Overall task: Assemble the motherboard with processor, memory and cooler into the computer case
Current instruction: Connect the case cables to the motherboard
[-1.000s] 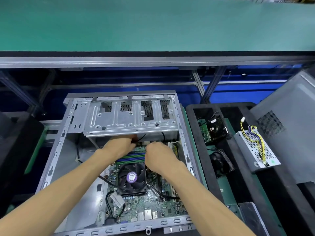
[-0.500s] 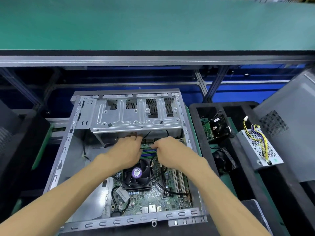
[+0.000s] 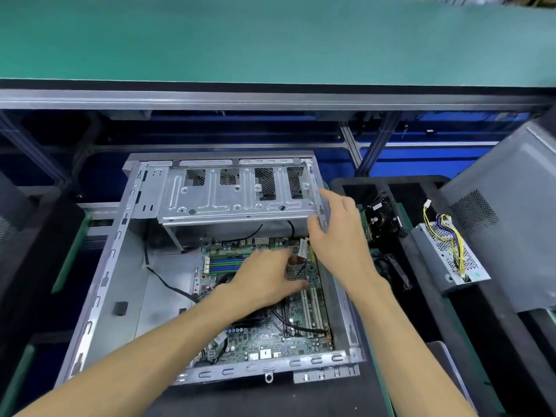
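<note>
The open grey computer case (image 3: 99, 284) lies on its side in front of me. The green motherboard (image 3: 270, 335) sits in its right half, with blue and green memory sticks (image 3: 225, 264) at its far-left corner. My left hand (image 3: 267, 281) rests on the board beside the small chipset heatsink (image 3: 296, 273), fingers bent down. My left forearm hides most of the cooler (image 3: 252, 319). My right hand (image 3: 337, 233) is raised at the right end of the drive cage (image 3: 228, 203). Its fingers are spread, thumb and forefinger either side of the cage's edge.
A black tray to the right holds a hard drive (image 3: 380, 219), a fan (image 3: 391, 269) and a power supply (image 3: 448, 254) with yellow wires. A grey side panel (image 3: 505, 212) leans at far right. A green shelf (image 3: 270, 40) overhangs the far side. Black cables cross the board.
My right hand has lifted off the board and gone right, up to the cage's end. My left hand has slid right, over the cooler towards the heatsink.
</note>
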Demonstrator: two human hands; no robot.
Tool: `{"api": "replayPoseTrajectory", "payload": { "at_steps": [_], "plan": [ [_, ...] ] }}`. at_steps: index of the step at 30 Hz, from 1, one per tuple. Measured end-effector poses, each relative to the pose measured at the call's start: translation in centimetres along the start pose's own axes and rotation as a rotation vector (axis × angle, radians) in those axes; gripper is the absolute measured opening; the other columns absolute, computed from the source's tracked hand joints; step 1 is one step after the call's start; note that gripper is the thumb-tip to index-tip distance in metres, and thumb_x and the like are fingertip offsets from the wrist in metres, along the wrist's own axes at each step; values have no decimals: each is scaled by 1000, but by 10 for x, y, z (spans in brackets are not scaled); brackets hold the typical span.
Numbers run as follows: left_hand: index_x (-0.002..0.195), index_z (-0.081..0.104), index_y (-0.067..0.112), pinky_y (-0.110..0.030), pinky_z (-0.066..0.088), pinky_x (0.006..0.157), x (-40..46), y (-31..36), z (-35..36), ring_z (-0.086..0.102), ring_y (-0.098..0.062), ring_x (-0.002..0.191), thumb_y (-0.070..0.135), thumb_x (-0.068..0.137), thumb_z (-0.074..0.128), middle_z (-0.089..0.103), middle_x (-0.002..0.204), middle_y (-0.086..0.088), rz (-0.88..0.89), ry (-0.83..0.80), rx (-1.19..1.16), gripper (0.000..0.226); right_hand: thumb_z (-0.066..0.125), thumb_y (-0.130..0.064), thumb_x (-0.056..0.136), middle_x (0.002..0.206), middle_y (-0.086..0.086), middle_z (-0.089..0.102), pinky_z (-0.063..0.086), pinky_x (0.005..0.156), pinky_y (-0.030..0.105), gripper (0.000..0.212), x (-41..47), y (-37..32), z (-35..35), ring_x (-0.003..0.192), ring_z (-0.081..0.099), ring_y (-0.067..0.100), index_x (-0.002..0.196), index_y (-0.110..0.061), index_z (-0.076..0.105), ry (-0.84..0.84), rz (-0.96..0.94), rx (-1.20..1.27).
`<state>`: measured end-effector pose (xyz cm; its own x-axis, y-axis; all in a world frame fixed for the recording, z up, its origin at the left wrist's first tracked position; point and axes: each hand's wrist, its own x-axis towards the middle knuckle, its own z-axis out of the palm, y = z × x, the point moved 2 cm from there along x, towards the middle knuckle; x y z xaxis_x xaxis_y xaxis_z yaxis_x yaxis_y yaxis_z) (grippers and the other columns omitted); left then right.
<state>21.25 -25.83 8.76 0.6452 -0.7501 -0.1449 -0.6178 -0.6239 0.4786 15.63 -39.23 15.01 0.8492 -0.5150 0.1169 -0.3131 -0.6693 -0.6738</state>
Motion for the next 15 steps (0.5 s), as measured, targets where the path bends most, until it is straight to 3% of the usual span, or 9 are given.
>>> {"api": "replayPoseTrajectory", "payload": {
  "at_steps": [4,6,9,11,13,14,15],
  "plan": [
    [123,64,19,-30,47,80,8,8,5,67,-24,96,32,84,71,74,99,-2,-25,-40,8,41,50,-21,105,159,-7,34,29,104,21,62,-3,17,8,142,37,12,159,-31,22,-135,135,194],
    [119,67,18,-29,48,72,12,8,1,67,-22,85,18,87,63,71,86,1,-73,-62,-59,32,50,-20,105,162,-11,30,24,107,20,63,-2,19,7,147,29,9,160,-31,22,-129,157,248],
    [114,68,19,-25,36,51,17,-1,-6,52,-10,55,14,93,53,55,63,9,-150,-11,-312,27,53,-23,104,162,-14,31,24,108,20,62,-3,22,6,147,29,6,159,-33,25,-113,160,308],
    [114,66,21,-25,33,51,22,-10,-10,45,-13,49,13,96,46,51,58,7,-232,34,-505,28,53,-25,105,161,-15,31,25,108,20,61,-3,23,7,146,29,4,159,-33,26,-101,148,314],
    [115,67,21,-29,33,55,25,-16,-13,30,-10,53,15,99,43,39,55,15,-326,67,-706,29,53,-27,104,161,-16,32,26,108,20,61,-4,24,8,144,31,3,158,-35,28,-91,150,322],
    [115,69,21,-29,36,59,26,-17,-15,21,-4,66,19,100,46,28,57,21,-358,86,-767,27,54,-27,104,160,-17,33,27,108,20,60,-3,25,8,142,32,1,158,-36,29,-87,159,336],
    [116,70,22,-30,40,64,28,-18,-17,21,-1,78,23,101,49,36,82,26,-368,98,-783,26,55,-27,103,159,-17,34,29,108,21,60,-3,26,8,140,34,0,157,-37,30,-82,167,350]
  ]
}}
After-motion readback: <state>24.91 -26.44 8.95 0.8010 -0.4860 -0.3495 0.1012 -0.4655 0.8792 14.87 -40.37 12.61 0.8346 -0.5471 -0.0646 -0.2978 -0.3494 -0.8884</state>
